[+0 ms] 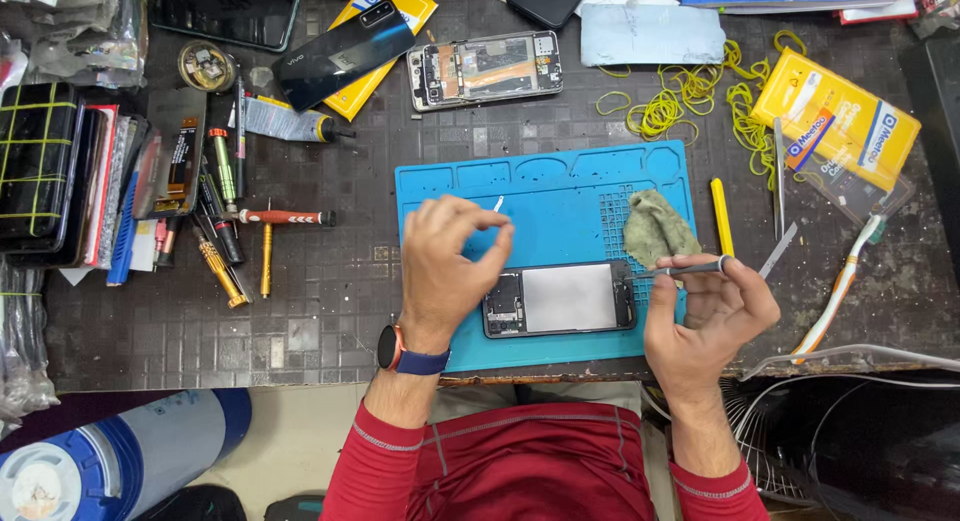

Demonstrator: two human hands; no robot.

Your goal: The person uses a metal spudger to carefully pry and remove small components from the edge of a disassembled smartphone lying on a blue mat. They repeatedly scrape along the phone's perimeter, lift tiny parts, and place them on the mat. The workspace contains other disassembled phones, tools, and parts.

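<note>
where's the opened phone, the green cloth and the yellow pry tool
opened phone (568,298), head view, on its pale middle panel
green cloth (655,231), head view, on the crumpled middle
yellow pry tool (721,213), head view, mid-shaft, right of the blue mat

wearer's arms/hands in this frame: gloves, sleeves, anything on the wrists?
No gloves: both the left hand and the right hand are bare. Red long sleeves with thin grey seam stitching are pushed up the forearms. The left wrist carries a smartwatch with a dark round case and navy band; the right wrist is bare.
</note>
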